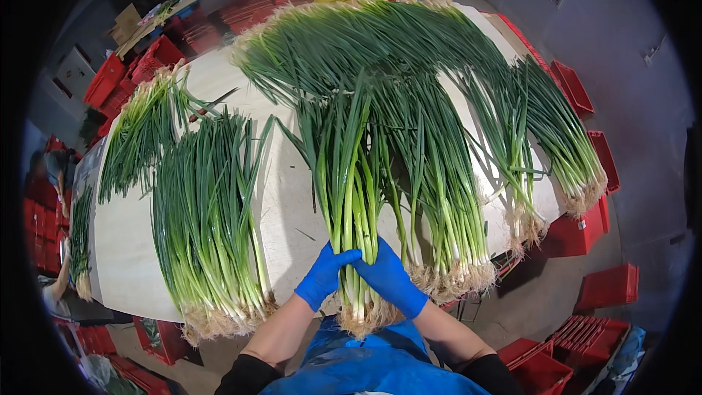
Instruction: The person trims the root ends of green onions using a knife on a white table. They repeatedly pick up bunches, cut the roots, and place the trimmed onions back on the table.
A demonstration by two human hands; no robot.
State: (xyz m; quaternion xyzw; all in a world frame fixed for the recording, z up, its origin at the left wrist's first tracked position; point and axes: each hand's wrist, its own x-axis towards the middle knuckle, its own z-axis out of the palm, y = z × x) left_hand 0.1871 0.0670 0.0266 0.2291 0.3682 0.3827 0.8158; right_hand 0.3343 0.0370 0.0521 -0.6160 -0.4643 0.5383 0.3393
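Both hands wear blue gloves and meet around the lower stalks of a bunch of green onions (356,203), whose roots hang towards the blue apron. My left hand (324,273) wraps it from the left, my right hand (390,280) from the right, thumbs close together in front. Left of them lies a wide pile of green onions (211,230), roots at the near edge. Close on the right is another pile of green onions (452,219). A long row of green onions (373,39) spans the far side of the pale tabletop (288,181).
A knife (214,104) lies at the back left beside a smaller pile of green onions (140,126). More bunches (570,159) lie at the right end. Red plastic crates (607,287) stand around the table. At the far left a co-worker's arm (63,269) is near other green onions.
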